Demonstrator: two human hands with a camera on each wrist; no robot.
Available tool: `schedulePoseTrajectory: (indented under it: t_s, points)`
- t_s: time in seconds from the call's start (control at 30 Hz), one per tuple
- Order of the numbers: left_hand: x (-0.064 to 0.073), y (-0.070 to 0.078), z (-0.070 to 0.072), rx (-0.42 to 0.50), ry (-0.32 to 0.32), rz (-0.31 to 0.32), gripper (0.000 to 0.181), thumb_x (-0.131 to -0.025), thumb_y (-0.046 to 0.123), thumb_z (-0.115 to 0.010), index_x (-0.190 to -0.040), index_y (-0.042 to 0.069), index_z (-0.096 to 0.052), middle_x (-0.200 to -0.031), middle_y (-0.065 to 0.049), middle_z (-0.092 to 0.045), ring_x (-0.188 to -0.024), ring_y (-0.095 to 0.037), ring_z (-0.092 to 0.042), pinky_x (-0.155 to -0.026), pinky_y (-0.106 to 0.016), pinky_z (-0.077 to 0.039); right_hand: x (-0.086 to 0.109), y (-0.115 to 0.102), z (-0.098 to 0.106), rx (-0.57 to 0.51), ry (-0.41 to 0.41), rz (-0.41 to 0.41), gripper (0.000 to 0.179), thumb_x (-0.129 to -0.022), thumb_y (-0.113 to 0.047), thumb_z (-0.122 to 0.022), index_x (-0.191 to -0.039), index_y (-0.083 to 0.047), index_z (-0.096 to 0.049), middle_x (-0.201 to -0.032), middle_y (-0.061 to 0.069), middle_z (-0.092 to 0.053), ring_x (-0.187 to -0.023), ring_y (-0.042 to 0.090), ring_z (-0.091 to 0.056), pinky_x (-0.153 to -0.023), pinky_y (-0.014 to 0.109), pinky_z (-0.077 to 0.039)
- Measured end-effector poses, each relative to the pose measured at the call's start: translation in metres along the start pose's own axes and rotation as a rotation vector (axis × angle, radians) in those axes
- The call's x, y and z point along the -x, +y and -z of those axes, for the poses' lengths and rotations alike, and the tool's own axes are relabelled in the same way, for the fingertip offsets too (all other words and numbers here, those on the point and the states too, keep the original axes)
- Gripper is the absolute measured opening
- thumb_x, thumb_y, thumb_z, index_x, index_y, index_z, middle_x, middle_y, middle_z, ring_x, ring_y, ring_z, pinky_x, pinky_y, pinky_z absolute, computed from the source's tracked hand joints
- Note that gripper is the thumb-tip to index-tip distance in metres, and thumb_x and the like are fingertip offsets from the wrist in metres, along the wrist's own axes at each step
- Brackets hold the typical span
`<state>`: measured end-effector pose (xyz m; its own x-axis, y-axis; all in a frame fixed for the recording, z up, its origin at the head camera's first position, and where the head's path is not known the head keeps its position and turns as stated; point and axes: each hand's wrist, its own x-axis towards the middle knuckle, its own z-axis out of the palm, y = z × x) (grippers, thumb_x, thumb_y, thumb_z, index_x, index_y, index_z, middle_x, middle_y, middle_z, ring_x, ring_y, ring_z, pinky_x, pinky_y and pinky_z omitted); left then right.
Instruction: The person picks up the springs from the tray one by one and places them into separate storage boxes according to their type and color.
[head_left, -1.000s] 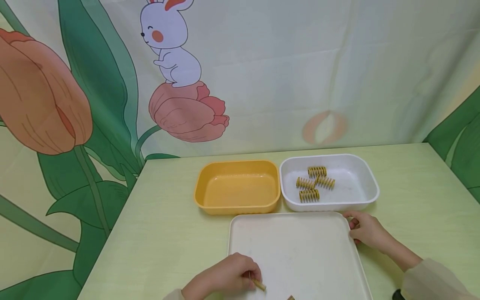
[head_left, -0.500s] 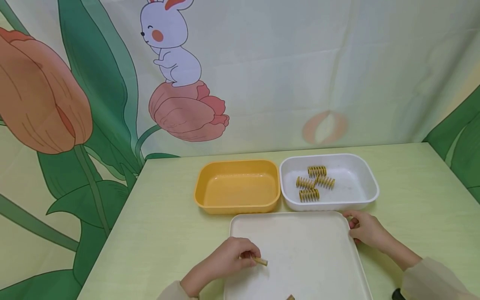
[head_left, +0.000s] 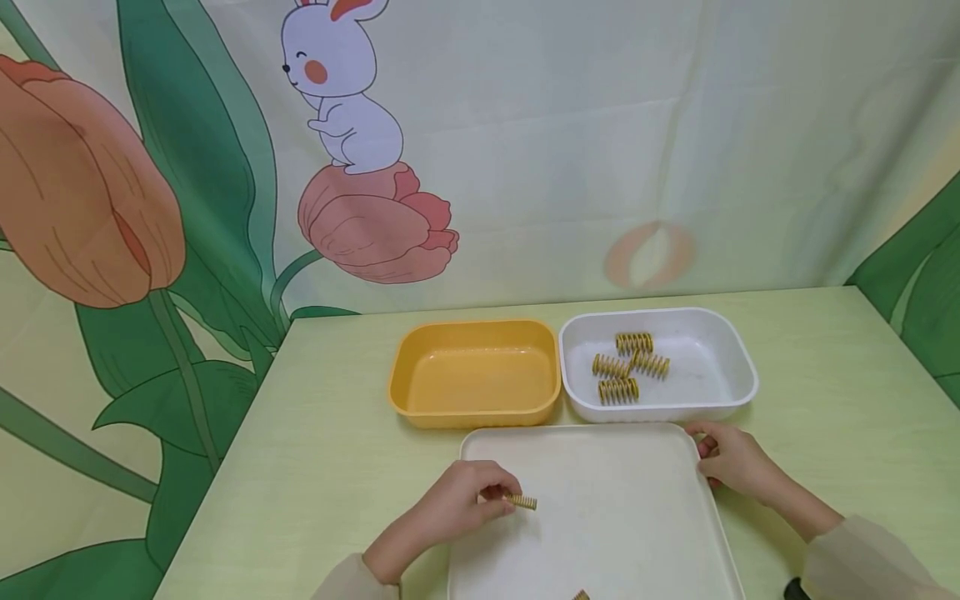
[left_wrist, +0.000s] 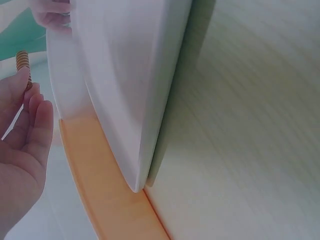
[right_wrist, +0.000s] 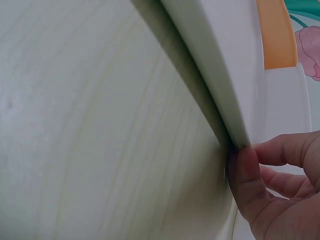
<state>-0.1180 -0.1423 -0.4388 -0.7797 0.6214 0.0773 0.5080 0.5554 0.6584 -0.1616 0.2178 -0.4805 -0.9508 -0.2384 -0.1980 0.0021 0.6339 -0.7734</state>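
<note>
My left hand (head_left: 467,497) pinches a small brass-coloured coil spring (head_left: 522,502) between thumb and fingers, over the left part of the white tray (head_left: 607,508). In the left wrist view that spring (left_wrist: 23,62) sticks up from the fingertips. My right hand (head_left: 738,465) grips the tray's far right corner; the right wrist view has its thumb and forefinger (right_wrist: 275,155) on the tray edge (right_wrist: 215,65). Another spring (head_left: 581,595) lies on the tray at the bottom of the head view, mostly cut off by the frame.
Beyond the tray, a yellow bin (head_left: 474,375) stands beside a white bin (head_left: 705,367), which holds several thicker yellow springs (head_left: 618,391). A printed cloth (head_left: 525,150) with a rabbit and tulips hangs behind the pale green table (head_left: 330,417). A black object (head_left: 796,588) shows by the right sleeve.
My left hand has moved away from me across the tray, carrying the pinched spring up toward the bins. The right hand has stayed at the tray's corner.
</note>
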Motion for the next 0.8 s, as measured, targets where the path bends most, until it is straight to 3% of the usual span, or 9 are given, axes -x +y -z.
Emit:
schedulePoseTrajectory:
  t_s: [0.33,0.63,0.8]
  points:
    - [-0.008,-0.005,0.001,0.014,0.088,0.018,0.011,-0.076,0.007,-0.065,-0.086,0.006,-0.065,-0.08,-0.002,-0.064,-0.07,-0.005,-0.052,-0.065,-0.015,-0.047,-0.001,0.001,-0.001,0.006,0.01,0.003,0.046,-0.066,0.007,-0.053,-0.113,0.009,-0.048,-0.075,0.008,-0.05,-0.052,0.015,-0.049,-0.045,0.026,-0.044]
    - [-0.013,-0.006,0.0,0.016,0.121,0.037,0.011,-0.076,0.007,-0.065,-0.087,0.005,-0.066,-0.081,-0.003,-0.064,-0.07,-0.006,-0.053,-0.064,-0.014,-0.047,-0.001,0.002,-0.001,-0.001,0.01,0.009,0.047,-0.066,0.007,-0.053,-0.113,0.008,-0.048,-0.075,0.008,-0.051,-0.052,0.014,-0.049,-0.045,0.026,-0.044]
    - [-0.015,-0.006,0.003,0.046,0.152,0.081,0.012,-0.076,0.005,-0.064,-0.087,0.005,-0.065,-0.084,-0.003,-0.064,-0.072,-0.008,-0.054,-0.066,-0.016,-0.047,-0.002,0.003,-0.001,0.002,0.012,0.014,0.048,-0.066,0.007,-0.053,-0.113,0.008,-0.048,-0.074,0.008,-0.051,-0.051,0.014,-0.049,-0.045,0.025,-0.044]
